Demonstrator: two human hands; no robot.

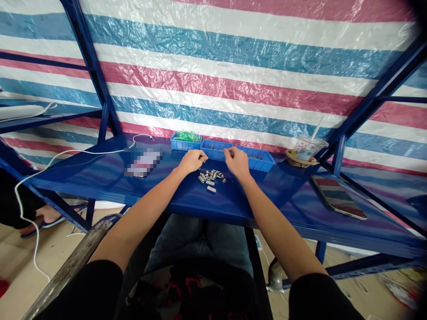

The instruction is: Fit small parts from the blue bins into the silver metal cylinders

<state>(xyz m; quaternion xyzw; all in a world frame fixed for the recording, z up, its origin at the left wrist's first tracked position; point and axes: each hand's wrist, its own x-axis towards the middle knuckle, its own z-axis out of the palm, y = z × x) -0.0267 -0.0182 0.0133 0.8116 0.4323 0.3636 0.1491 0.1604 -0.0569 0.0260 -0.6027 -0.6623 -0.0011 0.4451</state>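
Observation:
My left hand (192, 161) is over the blue table, thumb and fingers drawn together; whatever it pinches is too small to make out. Opposite it, my right hand (237, 162) is closed in a similar pinch beside the middle and right bins, its contents also unclear. Between and below the hands lies a loose pile of small silvery metal cylinders (212, 175), with one cylinder (211, 189) apart at the front. Behind the hands stand a blue bin holding green pieces (186, 137), a middle blue bin (216, 154) with a few small parts, and a right blue bin (263, 166) with small metal parts.
A blurred-out flat object (144, 162) with a white cable (83, 152) lies to the left. On the right are a plastic cup with a straw (306, 147) in a cardboard holder and a phone (338, 197). Blue frame posts and a striped sheet (233, 84) stand behind. A person's foot (50, 214) shows at lower left.

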